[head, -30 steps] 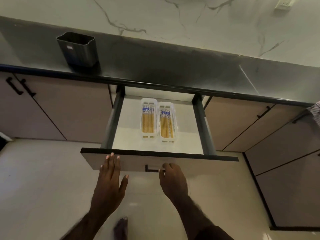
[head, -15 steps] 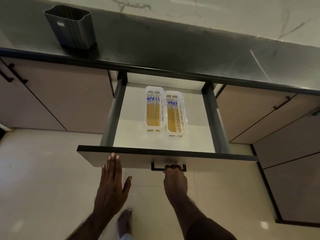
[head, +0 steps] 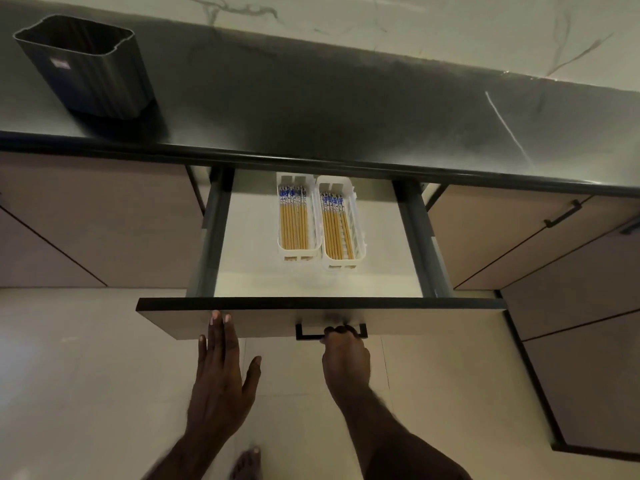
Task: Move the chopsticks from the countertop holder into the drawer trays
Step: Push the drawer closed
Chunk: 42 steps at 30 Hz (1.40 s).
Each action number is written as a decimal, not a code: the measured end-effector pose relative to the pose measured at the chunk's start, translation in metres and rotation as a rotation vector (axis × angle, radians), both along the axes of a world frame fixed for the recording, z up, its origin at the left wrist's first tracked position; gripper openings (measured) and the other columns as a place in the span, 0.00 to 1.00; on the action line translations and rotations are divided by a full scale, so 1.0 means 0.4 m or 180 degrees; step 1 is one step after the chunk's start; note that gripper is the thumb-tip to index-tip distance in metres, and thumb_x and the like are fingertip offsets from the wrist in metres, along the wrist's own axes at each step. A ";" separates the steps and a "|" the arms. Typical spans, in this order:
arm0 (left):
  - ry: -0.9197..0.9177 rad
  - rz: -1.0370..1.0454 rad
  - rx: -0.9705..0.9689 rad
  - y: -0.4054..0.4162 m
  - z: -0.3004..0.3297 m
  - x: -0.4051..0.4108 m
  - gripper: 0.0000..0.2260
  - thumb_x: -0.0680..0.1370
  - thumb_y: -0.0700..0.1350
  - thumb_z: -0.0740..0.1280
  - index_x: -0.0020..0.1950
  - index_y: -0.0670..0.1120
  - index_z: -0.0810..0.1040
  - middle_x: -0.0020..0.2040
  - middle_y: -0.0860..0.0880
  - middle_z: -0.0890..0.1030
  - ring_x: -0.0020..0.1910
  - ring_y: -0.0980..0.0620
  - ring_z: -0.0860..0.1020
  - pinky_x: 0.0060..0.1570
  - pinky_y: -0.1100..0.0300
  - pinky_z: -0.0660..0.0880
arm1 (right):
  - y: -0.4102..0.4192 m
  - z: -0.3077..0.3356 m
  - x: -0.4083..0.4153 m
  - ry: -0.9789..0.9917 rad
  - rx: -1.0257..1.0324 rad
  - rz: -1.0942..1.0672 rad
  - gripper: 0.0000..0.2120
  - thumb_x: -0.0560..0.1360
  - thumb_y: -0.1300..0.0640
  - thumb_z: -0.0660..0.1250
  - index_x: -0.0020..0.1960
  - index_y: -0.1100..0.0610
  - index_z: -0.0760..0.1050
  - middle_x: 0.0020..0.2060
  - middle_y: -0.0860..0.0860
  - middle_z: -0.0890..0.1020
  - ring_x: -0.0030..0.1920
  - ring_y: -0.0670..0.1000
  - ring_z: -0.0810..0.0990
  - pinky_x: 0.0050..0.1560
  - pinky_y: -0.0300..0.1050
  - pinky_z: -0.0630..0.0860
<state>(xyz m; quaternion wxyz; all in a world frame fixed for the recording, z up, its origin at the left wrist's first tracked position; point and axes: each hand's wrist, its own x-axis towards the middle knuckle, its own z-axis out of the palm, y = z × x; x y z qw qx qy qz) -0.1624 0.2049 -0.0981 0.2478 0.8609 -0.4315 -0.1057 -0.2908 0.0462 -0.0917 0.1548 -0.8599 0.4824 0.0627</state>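
The drawer (head: 398,317) stands pulled out below the dark countertop (head: 311,109). Inside it lie two white trays side by side, the left tray (head: 281,237) and the right tray (head: 360,233), each filled with several yellow chopsticks (head: 294,223) with blue-patterned tops. The dark ribbed holder (head: 86,67) stands on the counter at far left; no chopsticks show above its rim. My right hand (head: 344,355) is curled around the black drawer handle (head: 304,336). My left hand (head: 221,372) is flat, fingers spread, fingertips against the drawer front.
Closed cabinet doors with black handles (head: 562,214) flank the drawer on both sides. A marble backsplash (head: 415,26) rises behind the counter. Pale floor tiles lie below, with a bare foot (head: 247,464) near the bottom edge.
My right hand has closed its fingers around the drawer handle. The view has moved closer and tilted down; the left hand stays on the drawer front.
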 end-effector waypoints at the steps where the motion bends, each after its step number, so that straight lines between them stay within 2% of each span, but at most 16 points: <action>1: -0.0001 -0.0012 -0.0010 -0.014 0.001 0.012 0.36 0.79 0.63 0.47 0.78 0.40 0.44 0.79 0.40 0.46 0.78 0.43 0.47 0.72 0.43 0.55 | -0.015 0.003 0.012 0.0019 -0.0006 -0.0013 0.14 0.76 0.59 0.68 0.61 0.53 0.78 0.55 0.52 0.82 0.52 0.50 0.81 0.50 0.43 0.78; 5: 0.0029 -0.0097 -0.0020 -0.070 0.005 0.071 0.36 0.79 0.64 0.45 0.78 0.40 0.45 0.79 0.40 0.47 0.78 0.41 0.49 0.72 0.42 0.55 | -0.078 0.009 0.066 0.0070 0.0082 -0.0085 0.13 0.76 0.60 0.68 0.60 0.53 0.78 0.52 0.51 0.83 0.48 0.49 0.82 0.46 0.41 0.78; 14: -0.0028 -0.0040 -0.0016 -0.183 -0.008 0.168 0.36 0.78 0.65 0.45 0.78 0.45 0.39 0.79 0.45 0.39 0.78 0.46 0.43 0.72 0.45 0.52 | -0.197 0.009 0.164 0.0018 0.0139 -0.0119 0.13 0.75 0.57 0.70 0.59 0.53 0.79 0.51 0.51 0.84 0.47 0.50 0.82 0.46 0.41 0.79; 19: -0.0053 0.0189 0.0120 -0.251 -0.002 0.212 0.39 0.77 0.56 0.58 0.78 0.47 0.37 0.79 0.49 0.38 0.77 0.51 0.39 0.72 0.45 0.52 | -0.267 0.003 0.208 -0.0083 0.0144 -0.0068 0.13 0.76 0.56 0.68 0.61 0.53 0.78 0.52 0.52 0.83 0.49 0.50 0.82 0.48 0.42 0.78; 23: 0.0005 0.0344 0.0221 -0.311 0.006 0.242 0.40 0.78 0.56 0.60 0.77 0.48 0.35 0.79 0.49 0.36 0.77 0.50 0.39 0.73 0.45 0.51 | -0.324 -0.001 0.243 -0.0123 0.0211 0.0041 0.14 0.76 0.57 0.69 0.62 0.53 0.77 0.53 0.53 0.82 0.51 0.51 0.81 0.53 0.44 0.78; 26: 0.0030 0.0440 0.0263 -0.360 0.012 0.260 0.43 0.78 0.52 0.64 0.77 0.49 0.33 0.78 0.50 0.32 0.77 0.52 0.36 0.73 0.47 0.48 | -0.362 -0.001 0.267 -0.0094 0.0199 0.0155 0.13 0.76 0.58 0.68 0.61 0.55 0.77 0.53 0.54 0.82 0.52 0.53 0.81 0.58 0.48 0.77; 29: 0.0034 0.0495 0.0217 -0.404 0.020 0.278 0.43 0.77 0.51 0.65 0.77 0.48 0.34 0.78 0.48 0.34 0.77 0.50 0.38 0.73 0.47 0.49 | -0.399 -0.006 0.293 -0.0081 0.0192 0.0246 0.14 0.76 0.58 0.69 0.61 0.55 0.77 0.53 0.55 0.82 0.54 0.53 0.80 0.62 0.50 0.75; 33: 0.0061 0.0517 0.0133 -0.449 0.024 0.307 0.43 0.77 0.48 0.67 0.77 0.45 0.37 0.78 0.46 0.35 0.77 0.49 0.39 0.74 0.46 0.50 | -0.438 -0.002 0.326 -0.0115 0.0133 0.0261 0.13 0.76 0.58 0.68 0.61 0.56 0.77 0.52 0.56 0.82 0.53 0.54 0.81 0.61 0.51 0.76; 37: 0.0068 0.0475 0.0145 -0.488 0.019 0.350 0.43 0.78 0.50 0.66 0.77 0.47 0.35 0.78 0.47 0.34 0.77 0.50 0.37 0.74 0.47 0.50 | -0.473 0.004 0.359 -0.0188 0.0122 0.0267 0.13 0.77 0.58 0.68 0.61 0.57 0.76 0.53 0.56 0.81 0.55 0.55 0.80 0.61 0.51 0.76; 42: 0.0067 0.0367 0.0071 -0.524 0.020 0.397 0.43 0.78 0.49 0.66 0.77 0.47 0.36 0.78 0.48 0.34 0.77 0.51 0.37 0.74 0.46 0.51 | -0.514 0.014 0.399 -0.0258 0.0072 0.0178 0.13 0.77 0.58 0.67 0.61 0.56 0.77 0.54 0.55 0.82 0.55 0.53 0.80 0.57 0.48 0.78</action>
